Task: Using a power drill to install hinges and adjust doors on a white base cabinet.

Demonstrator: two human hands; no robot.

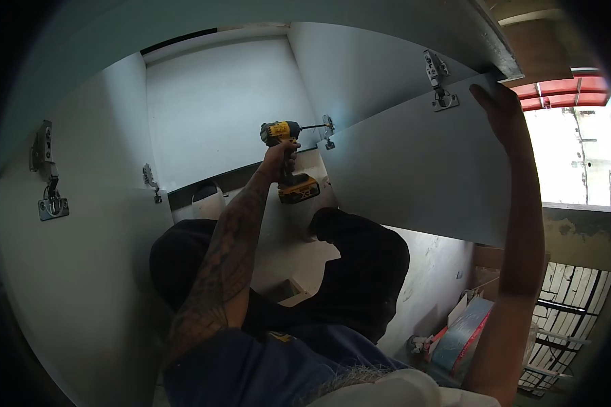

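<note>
My left hand is wrapped around the handle of a yellow and black cordless drill. Its long bit points right and reaches a metal hinge at the cabinet's inner right side; whether the tip sits in a screw is too small to tell. My right hand grips the upper outer corner of the grey cabinet door, which stands swung out on the right. Another hinge joins that door to the cabinet side nearer my right hand.
On the left stands a second open door with two hinges, one of them a near hinge. The pale cabinet back lies ahead. My bent knees are beneath my arms. A blue-grey roll-like object lies lower right, beside a barred grille.
</note>
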